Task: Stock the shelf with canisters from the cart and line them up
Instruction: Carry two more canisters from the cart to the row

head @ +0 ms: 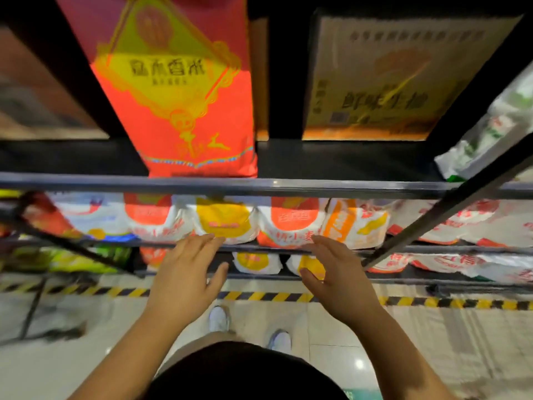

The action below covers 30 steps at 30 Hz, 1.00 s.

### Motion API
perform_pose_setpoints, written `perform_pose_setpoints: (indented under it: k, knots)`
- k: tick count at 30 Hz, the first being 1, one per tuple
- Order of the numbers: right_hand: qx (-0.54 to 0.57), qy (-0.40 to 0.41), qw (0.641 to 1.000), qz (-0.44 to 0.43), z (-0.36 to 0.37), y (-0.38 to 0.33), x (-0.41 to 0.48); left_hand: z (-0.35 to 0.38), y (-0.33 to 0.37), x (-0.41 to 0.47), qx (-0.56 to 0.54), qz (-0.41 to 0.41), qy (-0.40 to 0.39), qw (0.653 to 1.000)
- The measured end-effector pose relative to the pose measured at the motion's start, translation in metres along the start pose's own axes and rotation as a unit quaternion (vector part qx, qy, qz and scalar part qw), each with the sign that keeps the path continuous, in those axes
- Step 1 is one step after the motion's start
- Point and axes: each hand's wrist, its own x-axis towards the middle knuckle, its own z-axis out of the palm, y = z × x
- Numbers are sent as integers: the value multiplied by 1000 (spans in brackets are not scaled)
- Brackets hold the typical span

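Note:
My left hand [187, 272] and my right hand [331, 272] are both held out in front of me, palms facing each other, fingers relaxed and holding nothing. They hover just in front of the dark shelf rail [259, 249] of a lower shelf. Behind that rail stands a row of white bags with orange and yellow labels [225, 220]. No canister and no cart are visible in the head view.
On the upper shelf [331, 160] stand a tall red and yellow rice bag [184, 111] and a cardboard box [389, 82]. More white bags [256, 262] lie on a lower level. Yellow-black hazard tape [274, 297] runs along the tiled floor by my shoes.

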Motion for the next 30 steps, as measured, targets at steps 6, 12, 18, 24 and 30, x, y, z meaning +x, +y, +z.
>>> perform_pose_setpoints:
  k: [6,12,18,24,30]
  knots:
    - [-25,-136,986,-92,50,-56,9,-6,-40,-68,-11,-145,8,989]
    - [-80,-237,951,-180,100,-116,1,-20,-88,-144,9,-297,-6,955]
    - [-119,-286,907,-286,177,-210,-18,-22,-124,-270,25,-431,-61,900]
    - [-179,-348,824,-408,289,-343,-49,-47,-138,-387,-16,-523,2,852]
    - [-218,-374,774,-462,375,-430,-86,-60,-144,-479,-14,-574,11,818]
